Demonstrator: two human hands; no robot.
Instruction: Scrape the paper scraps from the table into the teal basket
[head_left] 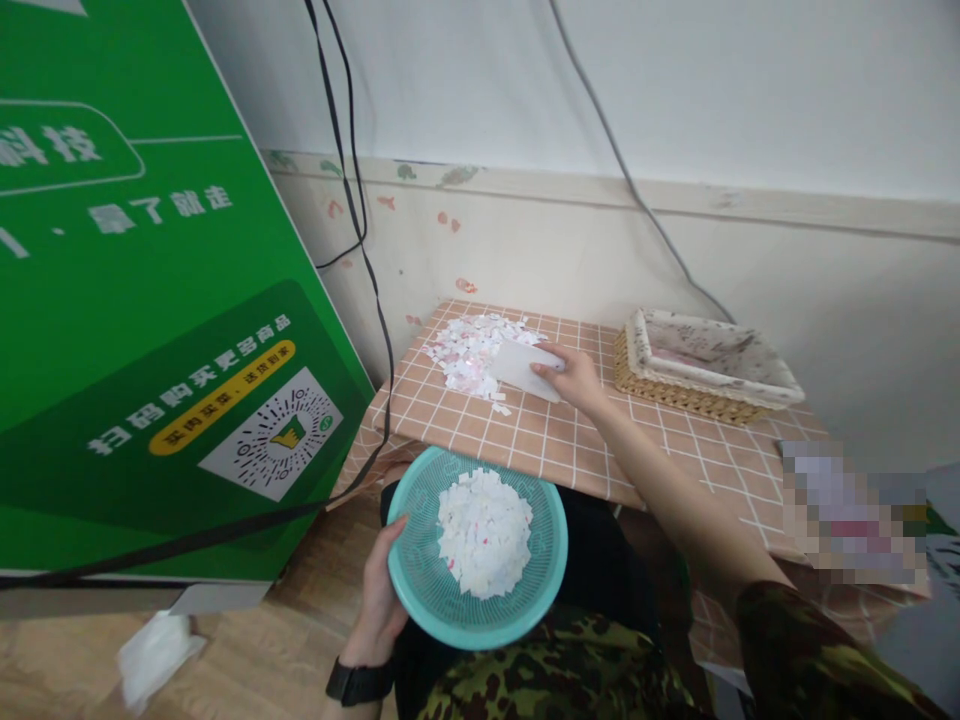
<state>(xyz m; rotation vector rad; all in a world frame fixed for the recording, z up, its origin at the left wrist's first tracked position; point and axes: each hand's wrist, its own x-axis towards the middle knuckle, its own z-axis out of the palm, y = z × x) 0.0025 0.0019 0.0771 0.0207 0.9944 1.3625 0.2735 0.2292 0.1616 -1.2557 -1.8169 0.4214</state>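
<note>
Camouflage cloth (555, 670) lies nearest me, just on my side of the teal colander (480, 622). Beyond the colander spreads the worktop (645, 450) with its checked cover, and on it, out to the colander's right, sits the lined wicker basket (686, 400). The colander itself is by the worktop's near edge; I can't tell whether they touch. Fingers of my left hand (381, 585) grip it on its left side, thumb over the rim, the others mostly hidden. I'd hold that rim level and steady, since a tilt could spill the heap of scraps (484, 535) inside.

Straight beyond the colander lies a loose spread of paper pieces (465, 350), white with some pink. Fingers of my right hand (577, 380) pinch a white card (517, 367) by its right end, beyond the colander and slightly right of it; its left end meets the pieces. To work it well, I'd set the long edge flat to the cover and use slow, low strokes, because such light bits probably scatter under a quick flick.
</note>
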